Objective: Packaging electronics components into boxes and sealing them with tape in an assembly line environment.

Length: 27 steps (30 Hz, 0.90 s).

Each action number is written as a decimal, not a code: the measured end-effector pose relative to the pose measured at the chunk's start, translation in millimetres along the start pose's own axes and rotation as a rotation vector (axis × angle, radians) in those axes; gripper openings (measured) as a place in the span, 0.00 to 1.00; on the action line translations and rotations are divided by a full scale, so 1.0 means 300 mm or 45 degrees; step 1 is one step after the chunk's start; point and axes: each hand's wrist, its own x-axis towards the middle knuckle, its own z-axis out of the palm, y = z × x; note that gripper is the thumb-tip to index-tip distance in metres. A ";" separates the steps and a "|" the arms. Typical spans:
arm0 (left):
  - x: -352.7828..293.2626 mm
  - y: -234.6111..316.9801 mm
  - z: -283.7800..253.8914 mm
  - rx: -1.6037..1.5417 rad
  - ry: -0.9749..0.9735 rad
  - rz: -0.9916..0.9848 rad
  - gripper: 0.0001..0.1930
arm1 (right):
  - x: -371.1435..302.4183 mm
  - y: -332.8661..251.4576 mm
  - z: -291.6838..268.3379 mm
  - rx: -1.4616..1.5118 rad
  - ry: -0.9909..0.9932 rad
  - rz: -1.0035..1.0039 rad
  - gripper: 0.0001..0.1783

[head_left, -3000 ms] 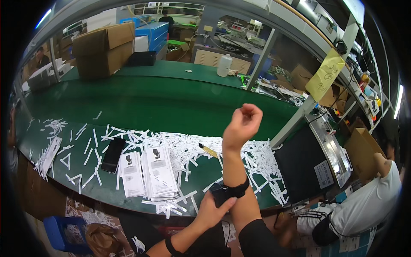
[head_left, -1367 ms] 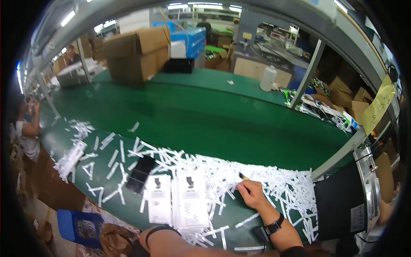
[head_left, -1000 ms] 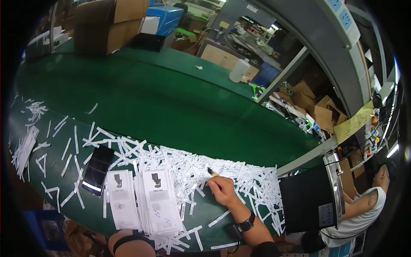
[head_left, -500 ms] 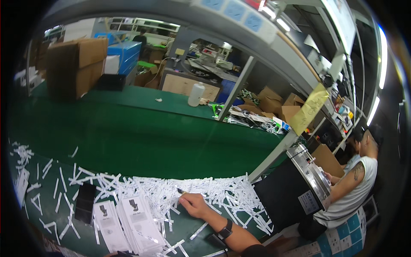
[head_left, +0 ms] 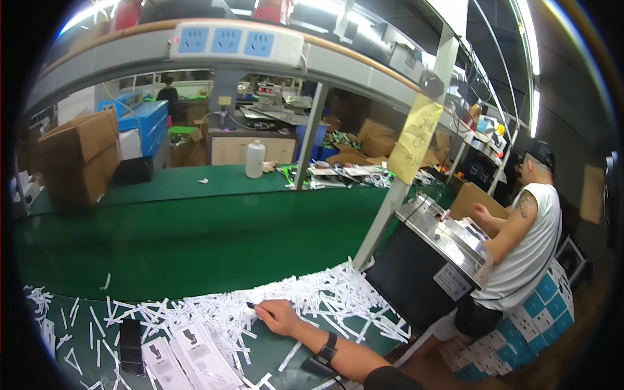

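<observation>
My right hand [head_left: 278, 317] reaches in from the lower right, a dark watch [head_left: 327, 350] on its wrist. Its fingers are closed around a small dark-tipped thing [head_left: 251, 305], too small to name, just above a wide heap of white paper strips [head_left: 312, 294]. To the hand's left on the green table lie two stacks of printed white leaflets [head_left: 207, 359], side by side. Left of them is a flat black rectangular object [head_left: 131, 351]. My left hand is out of view.
A black machine with a metal top [head_left: 416, 273] stands at the right, a co-worker [head_left: 530, 240] beside it. A slanted post carries a yellow paper [head_left: 414, 140]. On the far ledge are a white bottle [head_left: 255, 160] and a cardboard box [head_left: 78, 159].
The view has turned and levelled, showing more of the right side. My right hand stays over the strips with its fingers closed. The co-worker's far hand now shows raised above the machine.
</observation>
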 end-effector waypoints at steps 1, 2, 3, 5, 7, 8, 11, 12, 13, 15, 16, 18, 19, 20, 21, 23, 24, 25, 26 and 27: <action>0.012 -0.010 -0.001 0.010 -0.035 -0.059 0.04 | -0.006 0.002 -0.004 0.008 0.004 -0.029 0.09; 0.025 0.004 -0.009 0.055 -0.079 -0.229 0.07 | -0.020 0.002 -0.015 -0.009 0.005 -0.003 0.09; 0.024 0.009 -0.008 0.053 -0.098 -0.235 0.07 | -0.028 -0.008 -0.024 -0.029 0.016 0.041 0.09; 0.011 0.006 -0.007 0.175 -0.029 -0.334 0.09 | -0.008 -0.009 -0.026 -0.051 0.036 0.012 0.09; 0.022 -0.024 0.018 0.098 -0.046 -0.312 0.09 | -0.010 -0.011 -0.025 -0.008 0.042 0.052 0.09; 0.026 -0.030 0.031 0.027 -0.099 -0.304 0.09 | -0.008 -0.011 -0.018 0.014 0.068 0.038 0.10; 0.048 -0.031 0.038 -0.179 -0.331 -0.446 0.08 | -0.003 -0.015 -0.015 0.012 0.063 0.025 0.10; 0.040 -0.040 0.036 -0.189 -0.359 -0.453 0.08 | 0.000 -0.013 -0.013 -0.009 0.074 0.036 0.10; 0.028 -0.048 0.036 -0.196 -0.386 -0.459 0.09 | -0.001 -0.012 -0.009 0.022 0.076 0.025 0.11; -0.001 -0.053 0.040 -0.203 -0.443 -0.471 0.10 | -0.006 0.000 -0.012 0.039 0.085 0.020 0.11; -0.017 -0.051 0.043 -0.202 -0.472 -0.478 0.10 | -0.009 0.008 -0.016 0.022 0.026 0.045 0.10; -0.052 -0.040 0.052 -0.189 -0.529 -0.495 0.12 | -0.008 0.009 -0.019 0.016 0.011 0.040 0.10; -0.069 -0.030 0.057 -0.177 -0.555 -0.506 0.13 | -0.012 0.012 -0.019 0.013 0.011 0.044 0.10; -0.086 -0.020 0.062 -0.160 -0.582 -0.517 0.14 | -0.016 0.016 -0.017 0.011 0.005 0.065 0.10; -0.103 -0.012 0.068 -0.131 -0.610 -0.523 0.14 | -0.011 0.020 -0.015 0.011 -0.010 0.075 0.10; -0.131 0.007 0.079 -0.056 -0.663 -0.542 0.16 | -0.004 0.025 -0.002 0.028 0.001 0.049 0.10; -0.142 0.020 0.088 -0.009 -0.684 -0.554 0.18 | -0.003 0.023 0.007 0.044 0.018 0.033 0.10; -0.149 0.033 0.094 0.045 -0.702 -0.575 0.19 | -0.005 0.027 0.008 0.070 -0.008 0.023 0.10; -0.152 0.046 0.100 0.108 -0.718 -0.600 0.20 | -0.014 0.037 -0.006 0.038 0.009 0.065 0.10; -0.134 0.061 0.103 0.213 -0.708 -0.616 0.20 | -0.002 0.022 0.018 0.038 -0.005 0.070 0.11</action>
